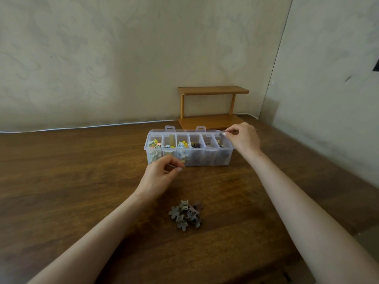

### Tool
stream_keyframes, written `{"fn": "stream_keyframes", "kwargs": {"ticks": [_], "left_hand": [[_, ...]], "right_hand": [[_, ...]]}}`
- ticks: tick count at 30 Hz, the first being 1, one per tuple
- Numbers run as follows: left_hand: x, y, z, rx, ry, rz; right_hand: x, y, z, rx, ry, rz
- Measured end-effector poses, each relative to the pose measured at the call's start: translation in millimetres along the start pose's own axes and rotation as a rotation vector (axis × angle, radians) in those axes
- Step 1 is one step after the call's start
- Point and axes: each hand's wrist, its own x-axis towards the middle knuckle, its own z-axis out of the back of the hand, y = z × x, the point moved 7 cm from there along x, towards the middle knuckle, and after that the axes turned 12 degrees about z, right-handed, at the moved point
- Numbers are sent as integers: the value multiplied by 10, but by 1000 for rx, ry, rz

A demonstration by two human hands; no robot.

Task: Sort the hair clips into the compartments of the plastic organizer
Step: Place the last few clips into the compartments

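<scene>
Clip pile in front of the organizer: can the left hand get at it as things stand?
Probably yes. The clip pile lies uncovered, nearer the person than the left hand, nothing between them, though its curled fingers may hold something.

1. The plastic organizer is a clear, long box standing on the table, lid open, with two latch tabs standing up at its far edge.
2. It has six compartments in one row. The three on the left hold bright clips in yellow, blue and green; the fourth and the sixth hold dark brown ones.
3. A pile of hair clips, grey and brown, some of them flower-shaped, lies in front of the organizer, well apart from it.
4. The left hand pinches a small clip just before the front wall.
</scene>
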Motion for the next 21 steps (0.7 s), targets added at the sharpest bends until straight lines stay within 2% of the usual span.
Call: {"fn": "stream_keyframes", "kwargs": {"ticks": [4,10,13,17,21], "left_hand": [[5,-17,12,-3,-7,-3],[-1,-16,-19,20,-8,-21],[2,-3,-34,23,0,-22],[3,2,-47,37,4,-28],[13,11,-48,37,5,-24]], "right_hand": [[72,-32,-142,13,121,-13],[37,-4,-10,-20,-10,1],[-3,-28,-101,-114,84,4],[-28,-37,-217,-4,200,38],[-43,-29,-83,59,30,31]]}}
